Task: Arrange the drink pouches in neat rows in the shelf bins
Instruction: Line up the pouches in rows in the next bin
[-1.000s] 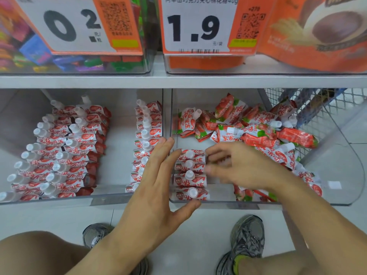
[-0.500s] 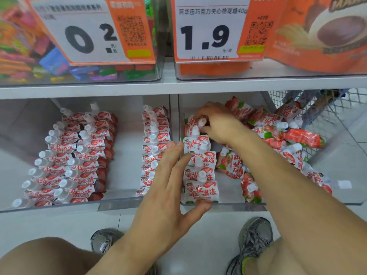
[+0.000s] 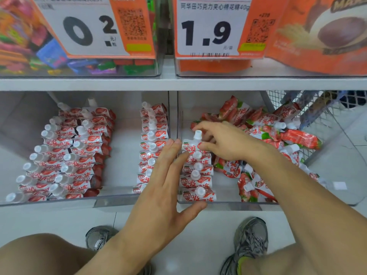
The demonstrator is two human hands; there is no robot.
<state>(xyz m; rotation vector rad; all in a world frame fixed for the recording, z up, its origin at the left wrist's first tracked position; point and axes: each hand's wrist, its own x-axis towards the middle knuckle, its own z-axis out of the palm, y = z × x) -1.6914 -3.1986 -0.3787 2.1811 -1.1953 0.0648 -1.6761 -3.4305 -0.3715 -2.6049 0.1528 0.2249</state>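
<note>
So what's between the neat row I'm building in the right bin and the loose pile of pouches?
In the head view, mostly bare bin floor; further back, the right hand bridges the neat row and loose pile.

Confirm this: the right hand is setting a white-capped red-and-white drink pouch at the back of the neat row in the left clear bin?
Not quite. In the head view the right hand sets the white-capped red-and-white drink pouch at the back of the neat row in the right clear bin, not the left.
</note>
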